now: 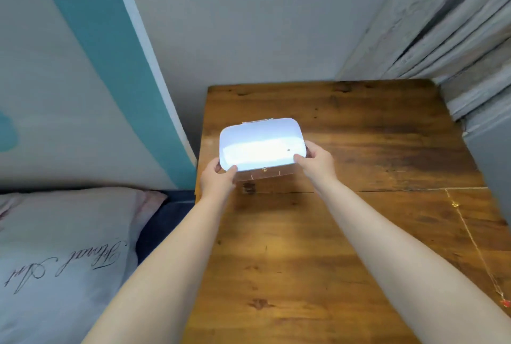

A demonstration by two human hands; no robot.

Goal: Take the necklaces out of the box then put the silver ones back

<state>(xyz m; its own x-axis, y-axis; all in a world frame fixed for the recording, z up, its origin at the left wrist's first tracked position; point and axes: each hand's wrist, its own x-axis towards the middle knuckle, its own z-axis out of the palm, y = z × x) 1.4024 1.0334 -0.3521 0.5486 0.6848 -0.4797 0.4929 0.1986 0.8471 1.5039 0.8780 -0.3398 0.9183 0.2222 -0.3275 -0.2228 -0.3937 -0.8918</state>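
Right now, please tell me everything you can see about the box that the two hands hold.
The box is a small rounded rectangle with a white lid that shines strongly in the light. Its side walls look like clear plastic, with a small gold clasp on the near side and what seems a hinge at the far edge. The lid is shut. It is at the left part of the wooden table; whether it rests there or is lifted slightly I cannot tell. The left hand grips its near left corner, the right hand its right end. Its contents are not visible.

a clear box (262, 147) with a closed, glare-whitened lid and small gold clasp is held level at both ends above the wooden table's far left. a thin gold necklace (470, 233) is laid along the right edge.
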